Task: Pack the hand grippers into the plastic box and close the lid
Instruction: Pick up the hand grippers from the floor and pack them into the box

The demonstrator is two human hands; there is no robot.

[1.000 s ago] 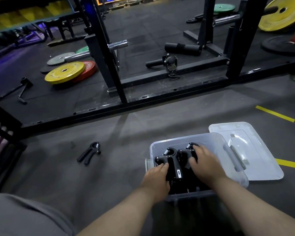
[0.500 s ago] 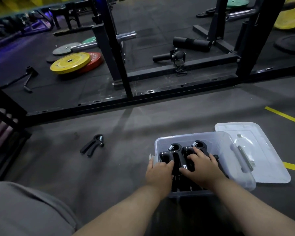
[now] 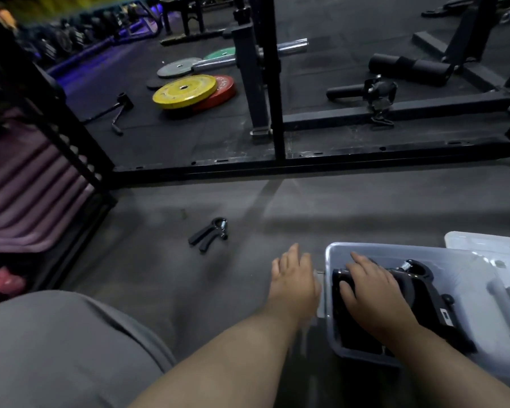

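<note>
A clear plastic box [image 3: 395, 251] stands on the grey floor at the lower right, with several black hand grippers [image 3: 418, 282] packed inside. My right hand [image 3: 368, 293] lies flat on those grippers, fingers straight, pressing down. My left hand [image 3: 293, 275] hovers just outside the box's left wall, fingers straight and holding nothing. One more black hand gripper [image 3: 209, 235] lies alone on the floor, to the left of and beyond my left hand. The clear lid [image 3: 483, 245] lies on the floor behind the box at the right edge.
A black rack frame [image 3: 277, 166] crosses the floor beyond the loose gripper. Yellow and red weight plates [image 3: 189, 91] lie behind it. Rolled mats on a shelf [image 3: 33, 184] stand at the left. My grey-clad knee [image 3: 56, 348] fills the lower left.
My left hand has come out of the box and moved left over the floor. My right hand stays on the packed grippers. The view has swung left.
</note>
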